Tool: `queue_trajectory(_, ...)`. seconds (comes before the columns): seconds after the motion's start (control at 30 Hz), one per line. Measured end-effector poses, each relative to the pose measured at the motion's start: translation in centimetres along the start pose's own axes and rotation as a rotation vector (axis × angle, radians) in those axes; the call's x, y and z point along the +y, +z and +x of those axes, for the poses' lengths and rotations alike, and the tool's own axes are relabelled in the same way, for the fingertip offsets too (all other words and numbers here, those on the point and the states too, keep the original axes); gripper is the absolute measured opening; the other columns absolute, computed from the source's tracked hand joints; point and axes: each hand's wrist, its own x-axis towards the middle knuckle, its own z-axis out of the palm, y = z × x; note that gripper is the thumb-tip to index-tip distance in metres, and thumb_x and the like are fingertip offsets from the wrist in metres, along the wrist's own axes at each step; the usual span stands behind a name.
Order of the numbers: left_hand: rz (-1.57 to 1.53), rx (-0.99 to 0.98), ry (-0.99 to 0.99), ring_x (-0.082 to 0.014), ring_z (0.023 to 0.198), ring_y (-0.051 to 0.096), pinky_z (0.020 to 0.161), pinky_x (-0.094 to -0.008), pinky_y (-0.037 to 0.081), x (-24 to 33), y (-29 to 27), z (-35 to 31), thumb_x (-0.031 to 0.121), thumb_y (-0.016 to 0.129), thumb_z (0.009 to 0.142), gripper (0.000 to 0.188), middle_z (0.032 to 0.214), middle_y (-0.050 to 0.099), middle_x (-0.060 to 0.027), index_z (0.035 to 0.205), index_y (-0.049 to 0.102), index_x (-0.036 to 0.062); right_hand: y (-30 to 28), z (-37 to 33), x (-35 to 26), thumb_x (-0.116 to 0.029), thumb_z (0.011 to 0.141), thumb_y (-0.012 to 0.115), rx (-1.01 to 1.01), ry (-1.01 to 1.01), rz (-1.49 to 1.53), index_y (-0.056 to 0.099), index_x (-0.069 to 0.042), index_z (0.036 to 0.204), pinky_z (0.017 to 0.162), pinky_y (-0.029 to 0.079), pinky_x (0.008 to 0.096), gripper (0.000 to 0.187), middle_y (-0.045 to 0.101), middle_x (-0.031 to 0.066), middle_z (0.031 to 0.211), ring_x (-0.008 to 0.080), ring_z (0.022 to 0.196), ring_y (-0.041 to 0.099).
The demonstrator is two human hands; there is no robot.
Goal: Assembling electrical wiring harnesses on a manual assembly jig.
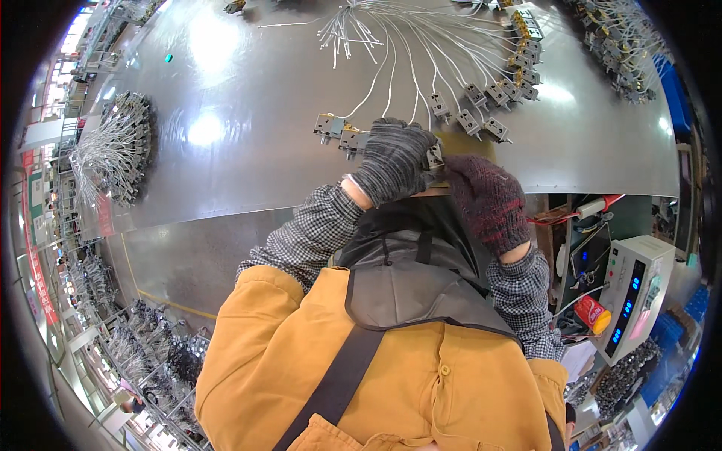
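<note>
My left hand (395,159), in a striped grey knit glove, is closed at the table's near edge. Its fingertips grip a small grey metal box-shaped part (435,155) with a white wire. My right hand (489,201), in a dark maroon knit glove, is closed right beside that part; its fingertips and whatever they hold are hidden. Just left of my left hand lie two similar wired parts (329,126). Beyond and to the right, several more metal parts (468,122) lie in a curve, their white wires (353,34) gathered in a bundle at the far side.
The shiny metal table (248,150) carries another wired heap (124,146) at left and one (613,52) at far right. A white instrument with blue digits (635,297), a red can with a yellow end (593,314) and a red-and-white-handled tool (598,207) are at right below the tabletop.
</note>
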Motion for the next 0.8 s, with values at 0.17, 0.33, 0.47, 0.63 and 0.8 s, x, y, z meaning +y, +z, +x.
queue_trajectory(0.17,0.002,-0.019,-0.03,-0.0358,0.094,0.067,0.09,-0.0502,0.046,0.4,0.5,0.5,0.055,0.084,0.073,0.056,0.096,0.072,-0.0142,0.109,0.074,0.013,-0.6,0.2,-0.3,-0.006,0.091,0.067,-0.015,-0.034,-0.122,0.074,-0.006,0.112,0.083,0.059,0.0455,0.022,0.075,0.0189,0.105,0.039,0.094,0.074)
queue_trajectory(0.33,0.008,0.03,0.029,-0.0361,0.093,0.067,0.09,-0.0506,0.046,0.8,0.8,0.7,0.046,0.089,0.065,0.053,0.093,0.07,-0.0127,0.103,0.072,0.0125,-0.9,0.6,-0.1,-0.009,0.09,0.068,-0.12,0.017,-0.299,0.075,-0.008,0.11,0.083,0.06,0.0451,0.021,0.075,0.0182,0.103,0.0377,0.094,0.074)
queue_trajectory(0.47,-0.016,-0.004,-0.019,-0.0363,0.093,0.067,0.09,-0.0503,0.046,-0.2,1.2,0.9,0.043,0.089,0.064,0.053,0.093,0.07,-0.0121,0.103,0.072,0.0119,-0.1,0.9,0.4,-0.01,0.091,0.068,-0.082,-0.004,-0.305,0.076,-0.009,0.11,0.083,0.06,0.0446,0.021,0.076,0.0176,0.102,0.0369,0.094,0.074)
queue_trajectory(0.63,0.036,-0.051,0.003,-0.0335,0.092,0.068,0.089,-0.0489,0.047,-0.1,0.7,1.0,0.045,0.084,0.074,0.045,0.092,0.071,-0.0125,0.105,0.076,0.0142,-1.1,0.6,-0.1,-0.011,0.091,0.068,-0.1,-0.023,-0.286,0.076,-0.009,0.108,0.082,0.059,0.0459,0.019,0.075,0.0175,0.101,0.0369,0.092,0.074)
queue_trajectory(0.8,0.042,-0.054,-0.013,-0.0339,0.091,0.068,0.09,-0.049,0.048,0.1,0.7,1.3,0.046,0.084,0.074,0.045,0.092,0.07,-0.0133,0.103,0.075,0.0117,-0.2,1.4,0.3,-0.013,0.092,0.067,-0.084,0.007,-0.31,0.075,-0.009,0.107,0.081,0.059,0.0459,0.017,0.075,0.0175,0.1,0.0369,0.091,0.074)
